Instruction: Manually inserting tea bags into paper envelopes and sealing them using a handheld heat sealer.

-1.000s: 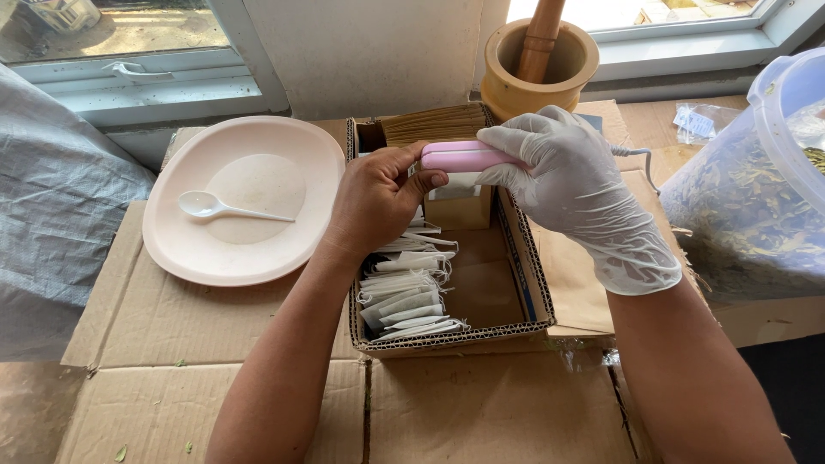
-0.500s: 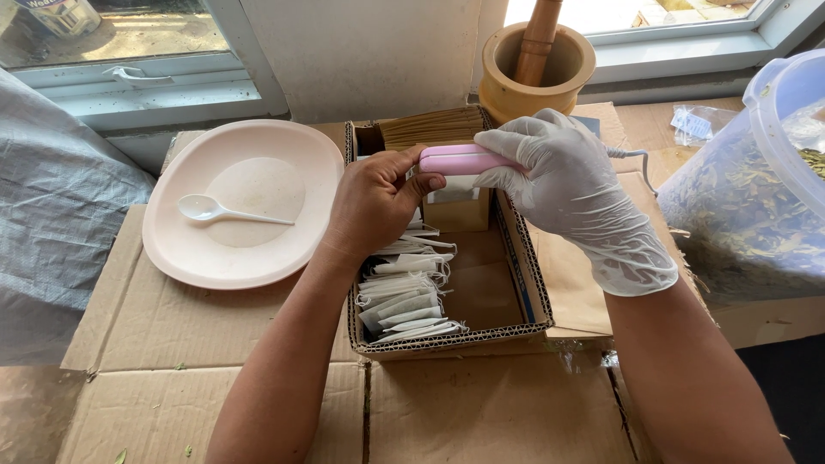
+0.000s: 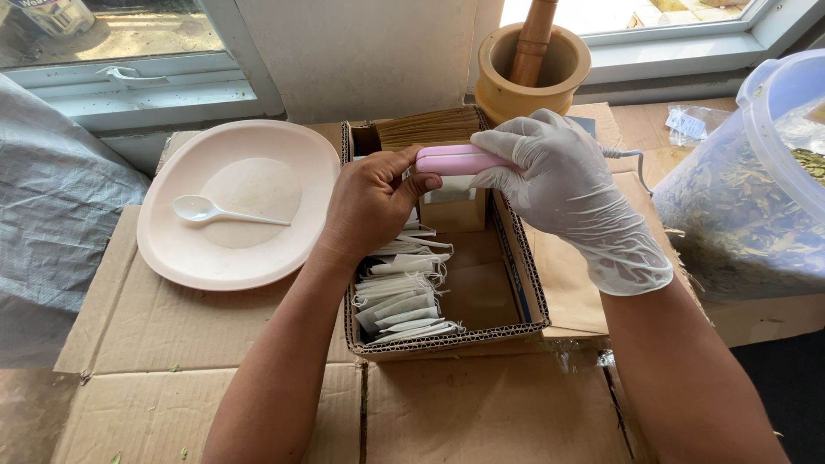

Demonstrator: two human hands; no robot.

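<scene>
- two hands meet over the far end of an open cardboard box (image 3: 526, 292), both on a slim pink sealer (image 3: 460, 160) held level above it.
- the bare left hand (image 3: 371, 204) pinches the sealer's left end, thumb on top and fingers curled under.
- the gloved right hand (image 3: 563, 185) wraps closed around the sealer's right half; a thin cord (image 3: 626, 155) trails off behind it.
- under the sealer, a small paper bag (image 3: 451, 204) stands against the box's far wall; whether the sealer clamps it, i cannot tell.
- white tea bags (image 3: 400, 292) lie stacked along the box's left side, and brown sachets (image 3: 430, 127) fill its far end.
- on the flattened cardboard (image 3: 172, 378), left of the box, sits a pale plate (image 3: 245, 258) with a white spoon (image 3: 210, 210) on it.
- at the far edge, by the window, stands a wooden mortar (image 3: 507, 86) with its pestle (image 3: 533, 39).
- at the right edge, a clear tub (image 3: 756, 198) holds dried leaves.
</scene>
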